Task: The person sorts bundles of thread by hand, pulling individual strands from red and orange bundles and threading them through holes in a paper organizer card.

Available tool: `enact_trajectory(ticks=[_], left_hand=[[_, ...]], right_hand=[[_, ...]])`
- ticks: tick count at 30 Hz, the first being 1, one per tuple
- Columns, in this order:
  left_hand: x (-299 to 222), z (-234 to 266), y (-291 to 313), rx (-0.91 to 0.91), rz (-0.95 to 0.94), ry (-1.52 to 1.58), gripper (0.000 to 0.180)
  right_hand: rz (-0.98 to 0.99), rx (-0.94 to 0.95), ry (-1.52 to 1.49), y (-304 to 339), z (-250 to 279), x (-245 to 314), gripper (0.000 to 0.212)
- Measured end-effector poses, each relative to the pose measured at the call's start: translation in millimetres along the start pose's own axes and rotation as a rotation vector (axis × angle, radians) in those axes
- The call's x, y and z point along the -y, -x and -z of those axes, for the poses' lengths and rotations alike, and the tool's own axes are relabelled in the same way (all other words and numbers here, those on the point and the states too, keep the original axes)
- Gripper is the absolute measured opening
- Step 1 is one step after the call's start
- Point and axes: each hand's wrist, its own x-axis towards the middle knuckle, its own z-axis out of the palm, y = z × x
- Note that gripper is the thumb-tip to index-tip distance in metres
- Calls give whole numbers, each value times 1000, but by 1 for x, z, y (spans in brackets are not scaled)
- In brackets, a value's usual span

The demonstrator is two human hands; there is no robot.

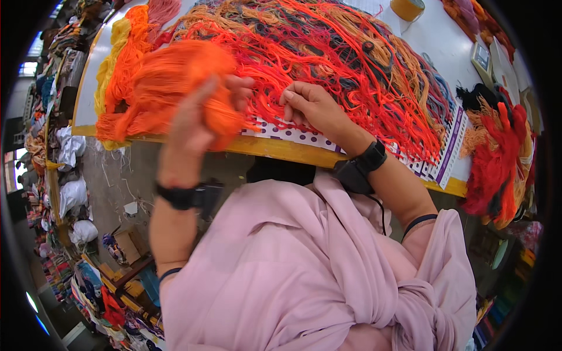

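In the head view, the left hand (196,114) is raised and blurred, its grip closed around an orange yarn bundle (170,82) at about ten o'clock from the picture's centre. The right hand (313,108) lies just right of it, at twelve o'clock, fingers curled and pinching red strands (275,88) against a dotted card (293,134) on the worktop (433,35). Mixed yarn (351,52) covers the card beyond. At three o'clock a red-and-orange skein (497,164) hangs over the worktop's edge.
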Motion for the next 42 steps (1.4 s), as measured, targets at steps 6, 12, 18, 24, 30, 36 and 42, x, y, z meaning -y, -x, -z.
enact_trajectory(ticks=[6, 12, 18, 24, 30, 36, 42], left_hand=[[45, 8, -4, -47, 62, 197, 43], [49, 3, 5, -77, 76, 136, 43], [55, -7, 2, -109, -65, 124, 40], [59, 2, 5, -118, -27, 223, 41], [63, -6, 5, -197, -158, 28, 49], [64, 2, 6, -109, -39, 48, 46], [65, 1, 7, -179, -70, 16, 46]], right_hand=[[82, -95, 201, 3, -16, 5, 13], [122, -62, -10, -11, -44, 6, 14], [92, 97, 14, -14, -46, -4, 11], [87, -10, -202, 2, -43, -1, 10], [-25, -7, -272, 6, -36, -9, 11], [-74, 11, -480, 8, -36, -16, 13], [-77, -30, -428, 8, -36, -14, 15]])
